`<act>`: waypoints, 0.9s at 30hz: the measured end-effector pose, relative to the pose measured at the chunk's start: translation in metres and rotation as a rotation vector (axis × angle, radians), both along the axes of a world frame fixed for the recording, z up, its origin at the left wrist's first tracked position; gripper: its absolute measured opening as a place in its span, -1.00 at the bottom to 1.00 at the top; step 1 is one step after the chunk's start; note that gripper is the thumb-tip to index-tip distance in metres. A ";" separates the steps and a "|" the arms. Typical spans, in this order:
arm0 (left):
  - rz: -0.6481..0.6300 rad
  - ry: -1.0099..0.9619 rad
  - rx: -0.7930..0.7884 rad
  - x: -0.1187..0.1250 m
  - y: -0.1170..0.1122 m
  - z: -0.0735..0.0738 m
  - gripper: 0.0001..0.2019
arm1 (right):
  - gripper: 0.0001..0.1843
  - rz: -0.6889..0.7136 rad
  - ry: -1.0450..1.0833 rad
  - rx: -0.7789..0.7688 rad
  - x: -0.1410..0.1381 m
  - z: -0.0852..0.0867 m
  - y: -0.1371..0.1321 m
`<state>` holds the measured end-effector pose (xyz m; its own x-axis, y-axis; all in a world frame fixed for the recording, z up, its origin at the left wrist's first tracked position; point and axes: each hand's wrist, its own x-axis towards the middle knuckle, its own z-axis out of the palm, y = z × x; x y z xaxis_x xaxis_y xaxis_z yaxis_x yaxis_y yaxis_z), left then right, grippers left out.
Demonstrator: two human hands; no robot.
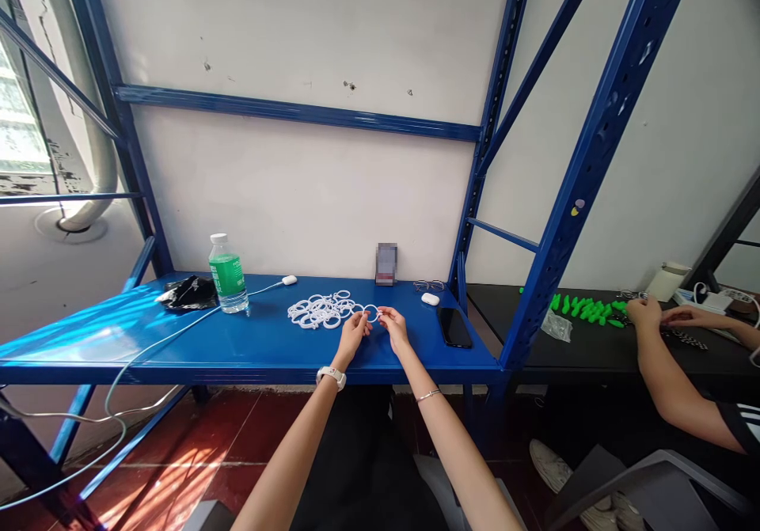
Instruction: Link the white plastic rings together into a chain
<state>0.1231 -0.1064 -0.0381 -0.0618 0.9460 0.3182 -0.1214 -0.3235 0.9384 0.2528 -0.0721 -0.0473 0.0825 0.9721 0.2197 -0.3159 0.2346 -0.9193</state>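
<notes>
Support the thin white plastic-looking ring [371, 308] from opposite sides, just above the flat blue-painted tabletop [267, 353], at the right end of the loose pile of white rings [317, 311]. For good control, grip the rim lightly near the fingertips and leave its opening unobstructed. Work close to the surface, so that a slipped ring drops only a little. Check for a link to the pile before pulling; whether one exists cannot be told from this view.

Hand pose: both your forearms reach forward and converge. Your left hand [355, 335] has thumb and forefinger drawn together, apparently clamped on the ring's near left side. Your right hand [393, 328] appears to pinch its right edge, fingers angled inward. Exact fingertip contact is too small to confirm.
</notes>
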 end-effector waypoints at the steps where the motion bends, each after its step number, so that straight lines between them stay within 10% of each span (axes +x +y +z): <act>1: -0.004 -0.003 -0.001 0.000 0.000 0.000 -0.37 | -0.73 0.000 -0.001 0.000 0.000 0.000 0.000; 27: 0.006 -0.043 -0.023 0.000 0.006 -0.008 -0.30 | -0.67 0.006 -0.062 0.038 -0.001 0.001 -0.001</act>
<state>0.1228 -0.1003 -0.0466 -0.0801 0.9527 0.2931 -0.1598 -0.3026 0.9396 0.2523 -0.0731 -0.0465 0.0619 0.9633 0.2614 -0.2598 0.2684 -0.9276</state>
